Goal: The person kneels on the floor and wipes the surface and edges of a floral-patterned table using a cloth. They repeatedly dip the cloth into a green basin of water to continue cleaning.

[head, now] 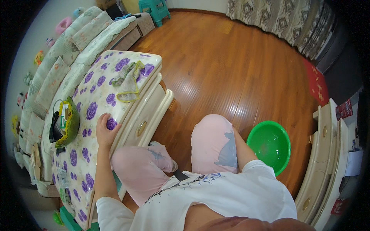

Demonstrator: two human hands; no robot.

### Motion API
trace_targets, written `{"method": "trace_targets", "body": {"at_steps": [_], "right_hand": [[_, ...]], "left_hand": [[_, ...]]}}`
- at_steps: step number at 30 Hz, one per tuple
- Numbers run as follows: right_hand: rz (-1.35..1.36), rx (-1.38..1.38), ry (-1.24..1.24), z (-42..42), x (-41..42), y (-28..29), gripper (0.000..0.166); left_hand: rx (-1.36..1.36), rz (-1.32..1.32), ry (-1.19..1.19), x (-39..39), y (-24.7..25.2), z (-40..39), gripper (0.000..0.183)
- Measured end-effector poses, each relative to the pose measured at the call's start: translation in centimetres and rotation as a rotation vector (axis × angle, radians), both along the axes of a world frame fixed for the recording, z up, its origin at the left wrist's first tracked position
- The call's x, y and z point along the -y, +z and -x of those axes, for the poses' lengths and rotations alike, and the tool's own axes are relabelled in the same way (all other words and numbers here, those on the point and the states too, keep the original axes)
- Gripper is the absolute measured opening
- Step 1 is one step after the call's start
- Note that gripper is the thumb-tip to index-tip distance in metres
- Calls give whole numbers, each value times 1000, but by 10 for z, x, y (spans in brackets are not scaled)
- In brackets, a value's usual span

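Observation:
My left hand (107, 130) rests at the edge of a coffee table (99, 121) covered in a purple-rose print. Its thumb and fingers are spread, and nothing is between them. Beyond it on the tabletop lies a crumpled grey cloth (128, 82) with yellow edging. Left of the hand stands a green and yellow container (70, 127) holding a box and a dark item. My right forearm (245, 147) reaches down beside my right knee, which hides the right hand. A green plastic basin (251, 141), with what looks like water inside, sits on the floor by that forearm.
A sofa (78, 63) with cushions runs along the table's far side. Teal plastic stools (156, 11) stand at the back. On the right are a cream cabinet (315, 173), a red mat (316, 82) and patterned curtains (277, 23). The wooden floor (208, 72) looks glossy.

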State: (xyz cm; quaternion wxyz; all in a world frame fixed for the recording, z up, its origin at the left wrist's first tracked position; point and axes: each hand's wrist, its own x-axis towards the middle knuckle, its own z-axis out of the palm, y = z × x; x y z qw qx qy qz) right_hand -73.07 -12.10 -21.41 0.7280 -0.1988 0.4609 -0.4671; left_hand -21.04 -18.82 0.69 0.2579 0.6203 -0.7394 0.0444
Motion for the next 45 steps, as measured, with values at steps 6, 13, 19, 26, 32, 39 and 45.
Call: {"method": "trace_targets", "body": {"at_steps": [6, 13, 19, 26, 32, 39, 45], "right_hand": [[17, -102, 16, 22, -7, 15, 30], [58, -201, 28, 56, 2, 31, 30], [78, -208, 11, 71, 6, 34, 29], [92, -156, -70, 76, -4, 38, 28], [181, -63, -136, 69, -6, 50, 26], [185, -818, -198, 49, 96, 128, 32], [1083, -1055, 34, -144, 225, 232, 52]], "left_hand": [[5, -36, 5, -1, -2, -2, 60], [24, -17, -9, 1, -3, 1, 64], [37, 21, -51, 1, -5, -7, 63], [7, -41, -22, -1, 1, -3, 64], [-1, -52, -25, 4, -3, -6, 66], [-21, -112, -47, 11, 4, -3, 69], [-57, -149, -117, 16, 24, -3, 57]]}}
